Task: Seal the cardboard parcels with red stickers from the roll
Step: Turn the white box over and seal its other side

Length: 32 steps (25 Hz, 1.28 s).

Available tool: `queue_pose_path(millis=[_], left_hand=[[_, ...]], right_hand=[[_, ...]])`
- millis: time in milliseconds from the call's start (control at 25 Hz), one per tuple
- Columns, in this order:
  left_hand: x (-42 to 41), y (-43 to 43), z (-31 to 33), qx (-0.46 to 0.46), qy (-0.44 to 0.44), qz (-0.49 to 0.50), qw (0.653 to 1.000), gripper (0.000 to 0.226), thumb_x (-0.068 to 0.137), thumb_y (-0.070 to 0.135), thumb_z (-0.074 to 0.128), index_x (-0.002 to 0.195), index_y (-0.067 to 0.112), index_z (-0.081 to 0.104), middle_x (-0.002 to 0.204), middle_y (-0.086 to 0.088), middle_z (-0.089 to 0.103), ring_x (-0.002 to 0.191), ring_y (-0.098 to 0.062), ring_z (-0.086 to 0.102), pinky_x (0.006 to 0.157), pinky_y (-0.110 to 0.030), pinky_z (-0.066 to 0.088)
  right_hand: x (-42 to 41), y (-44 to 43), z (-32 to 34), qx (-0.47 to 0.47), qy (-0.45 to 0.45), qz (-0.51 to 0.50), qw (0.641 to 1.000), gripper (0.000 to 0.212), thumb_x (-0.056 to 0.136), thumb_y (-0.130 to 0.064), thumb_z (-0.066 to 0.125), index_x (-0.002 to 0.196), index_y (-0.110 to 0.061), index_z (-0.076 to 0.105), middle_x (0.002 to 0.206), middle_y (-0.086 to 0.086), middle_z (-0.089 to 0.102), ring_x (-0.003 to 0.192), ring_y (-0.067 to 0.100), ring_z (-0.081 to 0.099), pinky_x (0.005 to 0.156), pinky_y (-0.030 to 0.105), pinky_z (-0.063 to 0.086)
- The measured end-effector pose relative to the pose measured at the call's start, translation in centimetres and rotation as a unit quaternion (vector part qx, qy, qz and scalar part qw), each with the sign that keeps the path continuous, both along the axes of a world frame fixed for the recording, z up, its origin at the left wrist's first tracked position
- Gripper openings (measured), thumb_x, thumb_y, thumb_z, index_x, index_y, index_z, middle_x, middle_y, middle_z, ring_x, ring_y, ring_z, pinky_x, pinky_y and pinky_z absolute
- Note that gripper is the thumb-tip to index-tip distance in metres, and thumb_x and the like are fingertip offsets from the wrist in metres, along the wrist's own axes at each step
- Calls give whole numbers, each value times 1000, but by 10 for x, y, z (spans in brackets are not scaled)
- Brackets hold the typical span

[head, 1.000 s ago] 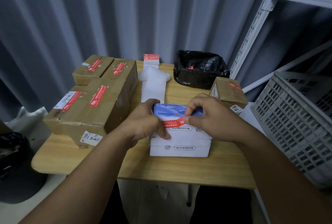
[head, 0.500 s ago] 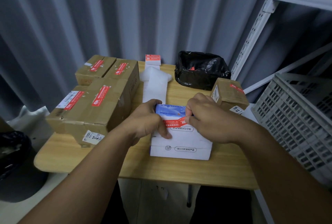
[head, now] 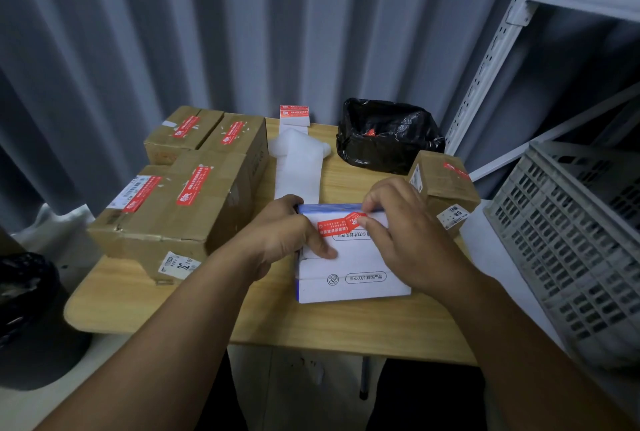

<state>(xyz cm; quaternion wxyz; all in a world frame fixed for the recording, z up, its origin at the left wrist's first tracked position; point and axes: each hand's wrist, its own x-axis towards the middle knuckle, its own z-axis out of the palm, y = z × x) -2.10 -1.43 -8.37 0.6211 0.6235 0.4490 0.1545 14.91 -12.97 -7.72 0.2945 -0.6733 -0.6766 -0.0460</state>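
Red sticker sits on white box; black bag holds red scrap.

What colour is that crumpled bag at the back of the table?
The bag is glossy black; the head view, the only one, shows it.

One wide-angle view from the person's head looks forward and down, close over the wooden surface; both forearms enter from the bottom edge, the left grip and right grip meet mid-frame, and a grey curtain fills the top.
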Motion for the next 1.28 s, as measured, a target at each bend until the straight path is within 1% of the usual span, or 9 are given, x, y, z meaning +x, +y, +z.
queue_pose_path(millis=[80,160,360,520,640,800,960,1160,1280], left_hand=[[0,0,0,-2,0,1,1000,93,56,-11,86,137,8,46,111,-9,71,103,-27,67,93,-43,57],[0,1,-1,-4,0,-2,1000,88,57,-11,86,134,9,48,111,-9,71,103,-27,67,91,-42,57],[0,0,-1,-8,9,-1,1000,70,60,-6,87,121,9,57,108,-8,73,101,-26,68,83,-38,58],[0,-2,0,-18,8,-1,1000,69,60,-4,87,122,7,59,106,-8,75,99,-25,70,76,-34,58],[1,-6,2,-30,-2,13,999,78,63,-5,85,131,8,49,110,-8,71,97,-23,68,69,-30,54],[4,-6,1,-24,10,10,1000,70,61,1,87,124,10,58,106,-7,74,99,-25,68,78,-37,57],[5,-4,-2,-26,25,4,999,57,61,6,88,112,13,66,99,-5,77,98,-25,71,91,-45,57],[3,-5,-5,-25,24,-9,999,56,60,11,89,113,14,69,97,-2,79,98,-23,72,86,-40,58],[3,-5,-5,-20,27,-25,999,67,51,21,89,114,15,69,99,-1,78,98,-22,72,83,-38,59]], right_hand=[[2,-1,1,-9,70,-14,997,29,92,-20,69,117,-17,55,114,-8,52,106,9,51,91,27,44],[5,0,-2,-13,53,-7,998,33,92,-22,69,123,-15,60,119,-6,55,112,11,52,94,28,44],[0,5,-8,75,4,-25,997,9,89,-15,71,95,-10,74,102,0,62,101,18,54,82,33,48],[-7,4,-7,77,-37,-58,995,5,91,-19,64,87,-16,66,96,-3,59,95,19,49,79,41,48],[-11,3,-6,60,-32,-75,995,6,90,-21,59,84,-19,59,93,-5,58,93,21,50,81,46,47],[-17,1,-1,58,-37,-106,992,6,88,-23,56,83,-20,57,91,-4,59,92,23,52,82,45,45],[-18,3,2,15,28,-93,995,8,93,-16,60,86,-17,58,85,-6,58,84,20,54,75,41,47],[-21,5,2,-24,79,-87,993,7,97,-18,55,90,-18,57,81,-13,52,85,14,52,73,35,44],[-23,9,1,-26,108,-84,990,7,95,-17,55,88,-16,57,83,-11,56,82,13,54,72,36,46]])
